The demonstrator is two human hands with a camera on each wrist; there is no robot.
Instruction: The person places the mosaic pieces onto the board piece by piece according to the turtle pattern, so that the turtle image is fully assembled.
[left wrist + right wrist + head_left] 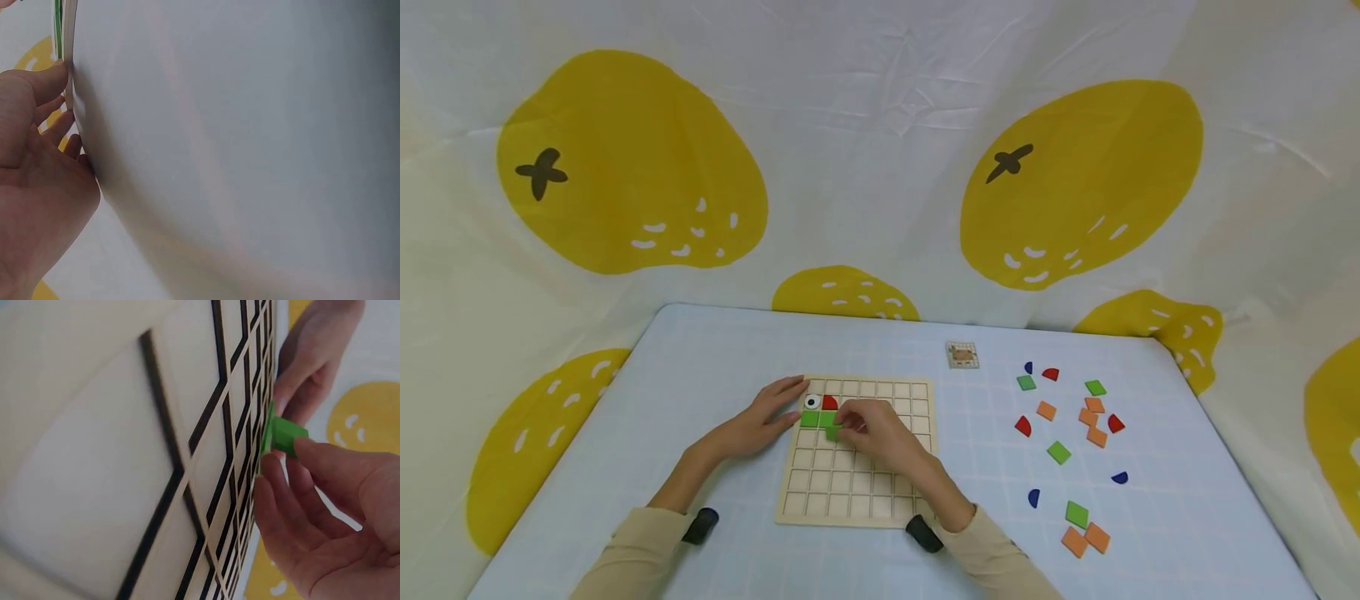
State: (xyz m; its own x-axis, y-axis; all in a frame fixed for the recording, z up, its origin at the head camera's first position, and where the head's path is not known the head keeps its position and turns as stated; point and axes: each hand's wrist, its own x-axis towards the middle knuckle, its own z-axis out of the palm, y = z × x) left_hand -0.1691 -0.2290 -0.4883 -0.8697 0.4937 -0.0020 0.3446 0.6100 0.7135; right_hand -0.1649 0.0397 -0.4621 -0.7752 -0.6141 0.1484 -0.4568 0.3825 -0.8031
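A wooden grid board (pixel 838 505) lies on the table. My left hand (pixel 756 423) rests at its upper left edge, fingers loosely extended against the rim; in the left wrist view the thumb (pixel 51 84) touches that edge. Between thumb and fingers my right hand (pixel 883 432) pinches a green square tile (pixel 290 435), tilted up from the board just below the placed row. On the board sit a white tile with a black-dot eye (pixel 812 402), a red quarter-circle tile (pixel 829 402) and two green square tiles (pixel 809 419), the right one partly covered by the right fingers.
Right of the board lie loose orange squares (pixel 1047 410), green squares (pixel 1059 452), red quarter circles (pixel 1023 426) and blue half circles (pixel 1033 498). A small picture card (pixel 962 355) lies beyond the board's far right corner. Patterned cloth (pixel 865 167) hangs behind the table.
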